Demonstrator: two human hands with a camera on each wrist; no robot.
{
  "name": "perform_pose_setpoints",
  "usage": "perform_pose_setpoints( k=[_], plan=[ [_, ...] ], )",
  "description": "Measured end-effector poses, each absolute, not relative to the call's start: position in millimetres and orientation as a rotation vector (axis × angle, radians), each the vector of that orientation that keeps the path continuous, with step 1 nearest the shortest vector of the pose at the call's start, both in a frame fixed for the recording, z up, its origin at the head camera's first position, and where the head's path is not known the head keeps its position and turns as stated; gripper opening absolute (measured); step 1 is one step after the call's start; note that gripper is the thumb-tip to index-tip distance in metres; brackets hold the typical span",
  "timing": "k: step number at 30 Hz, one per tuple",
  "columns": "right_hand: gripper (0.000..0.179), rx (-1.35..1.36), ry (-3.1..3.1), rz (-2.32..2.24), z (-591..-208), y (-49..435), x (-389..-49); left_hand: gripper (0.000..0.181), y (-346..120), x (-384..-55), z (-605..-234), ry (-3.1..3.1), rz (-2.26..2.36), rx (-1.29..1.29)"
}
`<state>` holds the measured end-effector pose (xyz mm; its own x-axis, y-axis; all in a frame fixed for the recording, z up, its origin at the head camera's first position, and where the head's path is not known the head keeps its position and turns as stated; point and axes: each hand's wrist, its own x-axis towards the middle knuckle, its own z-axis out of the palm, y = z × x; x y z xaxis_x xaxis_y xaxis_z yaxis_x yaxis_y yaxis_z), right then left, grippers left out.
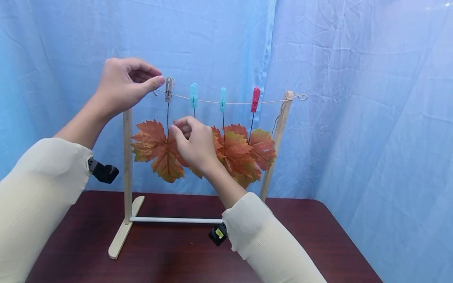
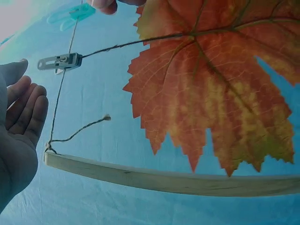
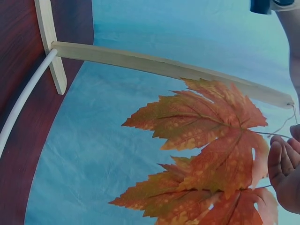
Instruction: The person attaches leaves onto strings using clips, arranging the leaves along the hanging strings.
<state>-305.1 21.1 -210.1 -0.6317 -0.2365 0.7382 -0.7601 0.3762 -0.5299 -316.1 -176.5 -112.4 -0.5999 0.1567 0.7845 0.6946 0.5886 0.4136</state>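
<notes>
A grey clothespin [image 1: 169, 90] clips the dark stem of an orange-red maple-like leaf [image 1: 168, 153] to a string. Just left of that clothespin is my left hand [image 1: 124, 84], thumb beside its top; the left wrist view shows a small gap, with nothing in the loosely bent fingers. My right hand [image 1: 196, 143] is in front of the leaves, its thumb and fingertips close to the right of the first stem, loosely bent and holding nothing visible. It hides part of the second leaf. Further right, more leaves [image 1: 235, 151] hang from two turquoise clothespins [image 1: 222, 100] and a pink clothespin [image 1: 255, 100].
The string [image 1: 209, 102] runs between a left wooden post [image 1: 127, 169] and a right wooden post [image 1: 281, 125]. A white rod [image 1: 177, 220] joins the stand low down, above a wooden foot [image 1: 122, 236] on the dark red table [image 1: 177, 255]. Blue curtains [image 1: 354, 98] hang behind.
</notes>
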Motion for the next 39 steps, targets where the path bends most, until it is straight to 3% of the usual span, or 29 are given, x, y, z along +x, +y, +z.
perform_pose_setpoints(
  k=[15,22,31,39],
  plan=[
    [0.017,0.944,-1.965,1.042,-226.8,75.4,-282.3,0.014,-193.5,-293.0,-183.3,-1.976,-1.033,-0.700],
    [0.016,0.953,-1.908,0.914,-243.7,110.8,-271.0,0.013,-196.1,-284.1,-225.3,-1.924,-1.075,-0.787],
    [0.012,0.886,-1.922,0.733,-277.0,150.7,-263.6,0.021,-197.1,-275.4,-276.7,-1.961,-1.020,-0.790],
    [0.009,0.754,-2.027,0.558,-317.9,187.8,-264.6,0.010,-190.1,-269.5,-323.5,-2.154,-1.138,-0.688]
  ],
)
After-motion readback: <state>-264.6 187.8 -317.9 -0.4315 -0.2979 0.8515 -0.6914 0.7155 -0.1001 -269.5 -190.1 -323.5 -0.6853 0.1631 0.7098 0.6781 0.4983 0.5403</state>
